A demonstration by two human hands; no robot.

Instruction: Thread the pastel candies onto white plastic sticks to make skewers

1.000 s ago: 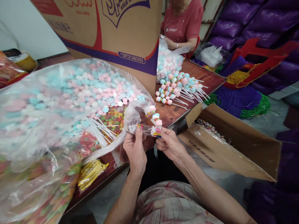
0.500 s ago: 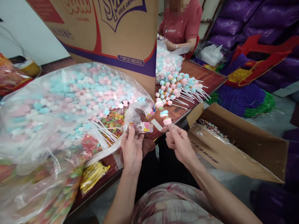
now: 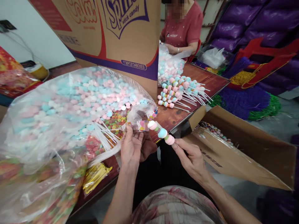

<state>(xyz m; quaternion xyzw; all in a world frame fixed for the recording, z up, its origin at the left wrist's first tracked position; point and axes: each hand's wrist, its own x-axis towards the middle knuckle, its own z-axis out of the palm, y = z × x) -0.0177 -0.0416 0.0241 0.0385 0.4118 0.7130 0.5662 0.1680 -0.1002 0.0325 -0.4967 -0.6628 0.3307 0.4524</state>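
Observation:
My right hand point(image 3: 191, 157) pinches the near end of a marshmallow stick point(image 3: 162, 133), strung with pink, white and blue marshmallows and green pieces between them. The stick tilts up to the left, its far end right at the printed edge of a clear plastic wrapper point(image 3: 142, 125). Whether that end is inside the wrapper I cannot tell. Between thumb and fingers, my left hand point(image 3: 130, 147) grips this wrapper. Left of it, white sticks point(image 3: 106, 137) lie over gummy rings point(image 3: 115, 121) beside a large clear bag of marshmallows point(image 3: 81, 93).
Finished marshmallow sticks point(image 3: 173, 93) are piled on the table point(image 3: 217, 79). Behind stands a tall carton point(image 3: 130, 46); at right, an open cardboard box point(image 3: 254, 155) holds more sticks. Gold twist ties point(image 3: 97, 177) lie near the front edge. A person in a red shirt point(image 3: 184, 29) sits across.
My right hand has turned, and the marshmallow stick now tilts left with its far end at the wrapper's edge. My left hand keeps the wrapper. The view has shifted slightly.

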